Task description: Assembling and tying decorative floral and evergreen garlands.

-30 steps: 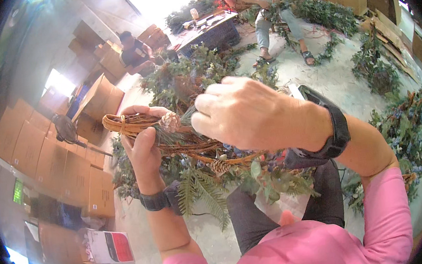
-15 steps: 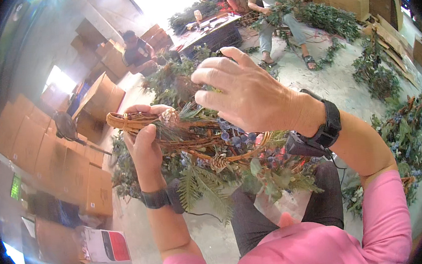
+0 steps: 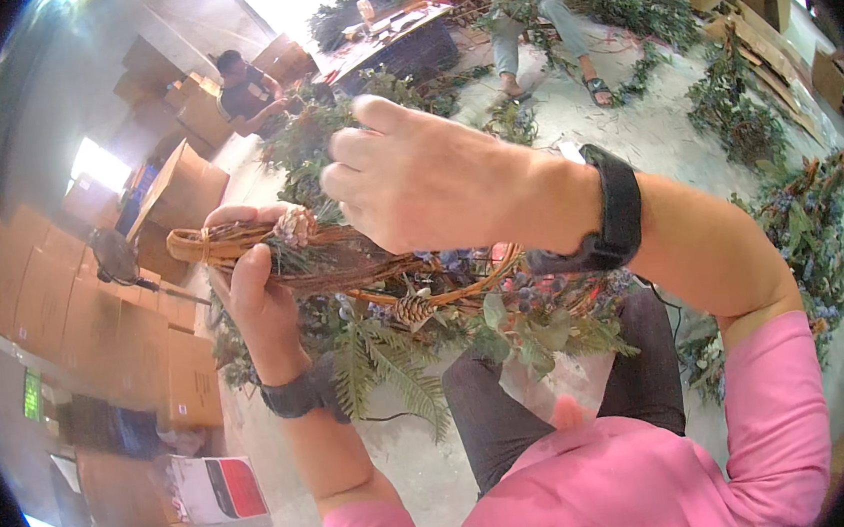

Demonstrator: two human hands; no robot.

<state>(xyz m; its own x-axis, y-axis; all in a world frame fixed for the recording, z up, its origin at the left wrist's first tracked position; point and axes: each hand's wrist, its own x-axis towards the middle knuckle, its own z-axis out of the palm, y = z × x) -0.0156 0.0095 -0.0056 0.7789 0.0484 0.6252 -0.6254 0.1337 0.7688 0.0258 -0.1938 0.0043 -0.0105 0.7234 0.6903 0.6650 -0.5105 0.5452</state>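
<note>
Left hand (image 3: 254, 298) closed round wreath (image 3: 382, 267) rim, held over lap; right hand (image 3: 425, 178) above it, fingers curled, any pinch not visible; risk: 1-handed hold lets wreath tilt, pinecone (image 3: 295, 226) may loosen.

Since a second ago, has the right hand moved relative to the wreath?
Yes. The right hand has lifted off the twig wreath and shifted up, toward its far rim; the left hand holds the rim.
</note>
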